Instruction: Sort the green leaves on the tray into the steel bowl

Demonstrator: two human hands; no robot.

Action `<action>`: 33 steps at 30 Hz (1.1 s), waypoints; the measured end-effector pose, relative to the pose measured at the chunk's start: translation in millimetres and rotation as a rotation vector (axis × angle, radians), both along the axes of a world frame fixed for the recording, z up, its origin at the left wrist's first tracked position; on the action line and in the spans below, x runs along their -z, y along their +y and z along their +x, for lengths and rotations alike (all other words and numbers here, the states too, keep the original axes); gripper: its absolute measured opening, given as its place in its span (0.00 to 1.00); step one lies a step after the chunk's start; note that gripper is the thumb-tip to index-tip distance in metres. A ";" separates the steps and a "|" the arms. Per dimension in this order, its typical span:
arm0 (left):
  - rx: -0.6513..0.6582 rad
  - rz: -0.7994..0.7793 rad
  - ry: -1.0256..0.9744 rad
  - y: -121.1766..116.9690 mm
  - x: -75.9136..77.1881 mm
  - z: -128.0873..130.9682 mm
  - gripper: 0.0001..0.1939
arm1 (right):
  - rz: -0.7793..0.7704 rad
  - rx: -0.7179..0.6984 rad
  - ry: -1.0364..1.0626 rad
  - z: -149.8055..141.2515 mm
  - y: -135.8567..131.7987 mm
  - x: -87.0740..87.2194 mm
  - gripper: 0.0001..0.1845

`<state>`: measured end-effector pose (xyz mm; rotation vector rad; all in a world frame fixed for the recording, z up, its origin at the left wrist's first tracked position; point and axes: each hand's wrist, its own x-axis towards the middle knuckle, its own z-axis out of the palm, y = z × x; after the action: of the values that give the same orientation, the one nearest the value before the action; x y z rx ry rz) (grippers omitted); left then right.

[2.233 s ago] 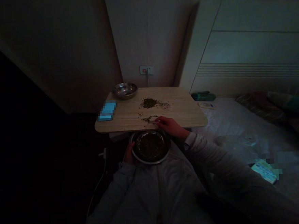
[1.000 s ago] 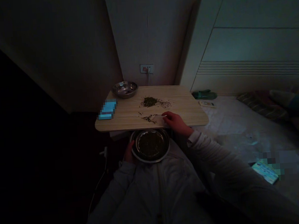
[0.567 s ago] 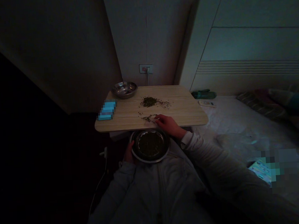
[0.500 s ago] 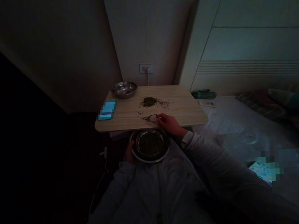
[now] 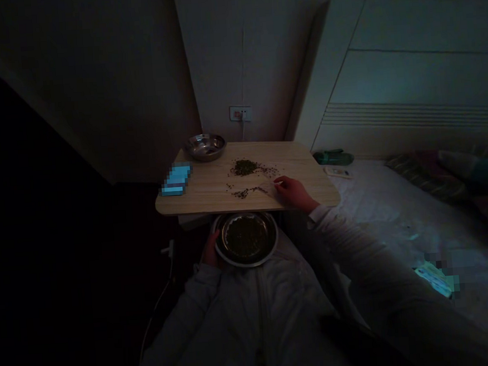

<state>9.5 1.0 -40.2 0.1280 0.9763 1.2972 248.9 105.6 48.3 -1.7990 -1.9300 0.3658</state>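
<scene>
My left hand (image 5: 211, 249) grips the left rim of a round metal bowl (image 5: 273, 242) at my lap, just below the table edge. A dark mass of what look like small green beans covers its bottom. Over the right front of the small wooden table (image 5: 199, 200), my right hand (image 5: 292, 192) is closed, fingers pinched. Something pale shows at its fingertips, too faint to name. Left of these fingers lies a thin line of loose beans (image 5: 241, 194). Behind it sits a denser pile of green beans (image 5: 245, 167), with darker ones scattered on its right.
A second metal bowl (image 5: 205, 148) stands at the table's back left corner, with a lit phone (image 5: 177, 179) in front of it. To the right is a bed holding a green bottle (image 5: 334, 157), a pale remote-like object (image 5: 337, 172) and another lit screen (image 5: 434, 280). A cable (image 5: 156, 306) hangs at left.
My right hand has moved right and slightly away from me, off the front line of beans. My left hand and the bowl in it stay about where they were.
</scene>
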 end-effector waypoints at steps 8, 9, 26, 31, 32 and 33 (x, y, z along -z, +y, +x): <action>0.064 0.013 -0.039 -0.7 3.4 -0.3 0.11 | 0.056 0.008 -0.017 10.0 12.4 -2.6 0.14; 0.058 0.030 -0.039 -0.8 4.9 -0.7 0.11 | 0.066 0.004 -0.014 10.5 13.3 -1.7 0.14; 0.054 0.018 -0.044 1.0 9.1 -3.4 0.10 | 0.034 -0.158 0.077 -14.8 4.1 -2.2 0.13; 0.041 0.008 -0.026 -0.7 4.5 -3.2 0.10 | 0.019 -0.229 0.108 -21.4 -7.7 -4.7 0.13; 0.032 0.005 -0.020 -0.7 4.1 -2.8 0.10 | 0.018 -0.239 0.121 -21.9 -9.4 -5.4 0.13; 0.024 0.006 -0.014 -0.5 4.4 -2.5 0.10 | 0.020 -0.248 0.134 -21.8 -10.8 -6.2 0.13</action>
<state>7.0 0.4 -44.5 0.1348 0.9564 1.2779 227.1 94.9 54.5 -1.4849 -2.0565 0.5337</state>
